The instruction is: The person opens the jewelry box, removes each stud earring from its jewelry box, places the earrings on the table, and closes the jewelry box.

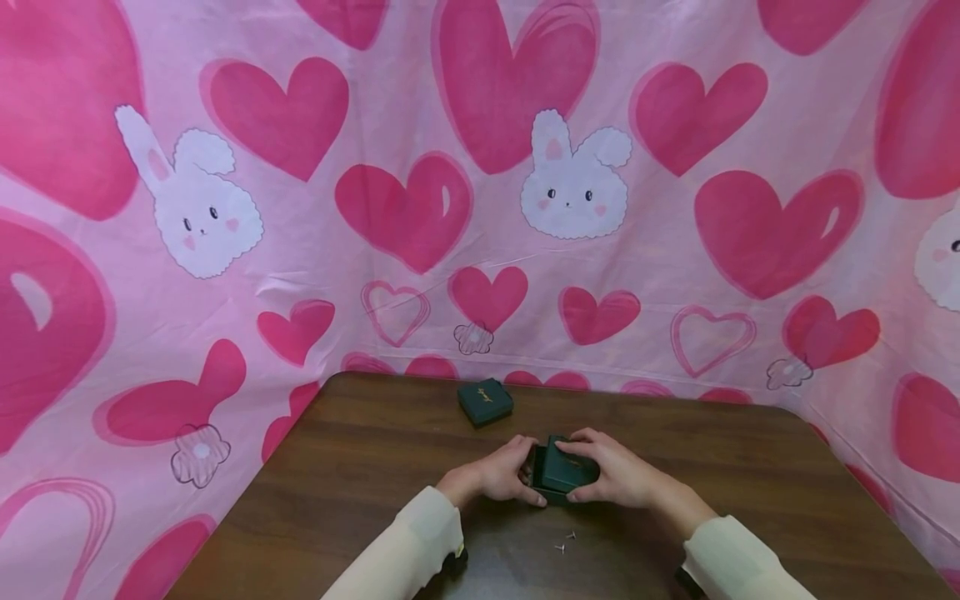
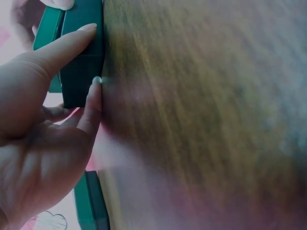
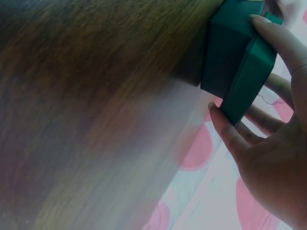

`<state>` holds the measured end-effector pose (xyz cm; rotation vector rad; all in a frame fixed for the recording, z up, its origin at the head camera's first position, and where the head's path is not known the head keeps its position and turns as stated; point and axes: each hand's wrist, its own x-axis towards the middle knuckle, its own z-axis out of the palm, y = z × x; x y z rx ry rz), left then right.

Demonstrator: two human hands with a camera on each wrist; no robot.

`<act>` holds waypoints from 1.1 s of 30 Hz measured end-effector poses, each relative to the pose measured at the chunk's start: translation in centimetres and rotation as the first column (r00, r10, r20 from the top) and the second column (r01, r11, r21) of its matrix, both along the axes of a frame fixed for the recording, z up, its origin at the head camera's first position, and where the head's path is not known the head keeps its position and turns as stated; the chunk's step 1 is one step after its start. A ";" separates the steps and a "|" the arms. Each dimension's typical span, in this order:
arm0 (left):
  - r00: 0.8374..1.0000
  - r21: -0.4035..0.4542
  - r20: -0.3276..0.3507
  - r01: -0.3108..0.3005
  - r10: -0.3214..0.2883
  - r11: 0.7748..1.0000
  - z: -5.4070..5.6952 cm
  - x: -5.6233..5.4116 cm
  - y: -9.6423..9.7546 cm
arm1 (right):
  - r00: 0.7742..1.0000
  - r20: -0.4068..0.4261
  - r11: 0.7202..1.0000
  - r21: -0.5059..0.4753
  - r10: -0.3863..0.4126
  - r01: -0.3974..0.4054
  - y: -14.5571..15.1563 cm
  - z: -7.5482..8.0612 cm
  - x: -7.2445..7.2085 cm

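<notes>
A dark green box base (image 2: 79,79) rests on the table, and my left hand (image 1: 501,473) grips it from the left side, thumb on the near face. My right hand (image 1: 622,473) holds the box's green lid (image 3: 252,79) between thumb and fingers. The lid sits across the base, shifted to the right, so part of the open interior shows at the left in the head view. What lies inside is too dark to make out. Two tiny silvery pin-like pieces, one a pin (image 1: 560,548), lie on the tabletop nearer the wearer.
Toward the back of the brown wooden table (image 1: 375,467) stands a second dark green box (image 1: 486,402), closed, with gold script on top. A pink cloth (image 1: 495,250) printed with hearts and rabbits hangs behind and around the table.
</notes>
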<state>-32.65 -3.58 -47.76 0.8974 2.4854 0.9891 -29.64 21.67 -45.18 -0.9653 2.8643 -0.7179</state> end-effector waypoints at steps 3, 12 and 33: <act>1.000 0.001 -0.005 -0.001 0.001 1.000 -0.1 0.0 0.0 | 1.000 0.001 1.000 -0.002 0.004 -0.004 0.1 0.0 0.1; 1.000 0.006 -0.009 0.003 -0.003 1.000 -0.2 -0.2 0.0 | 1.000 0.011 1.000 -0.004 -0.002 0.002 0.5 0.0 0.3; 1.000 0.001 -0.012 0.002 -0.002 1.000 -0.2 -0.3 0.1 | 0.999 -0.038 1.000 0.013 0.005 -0.004 1.5 0.1 0.8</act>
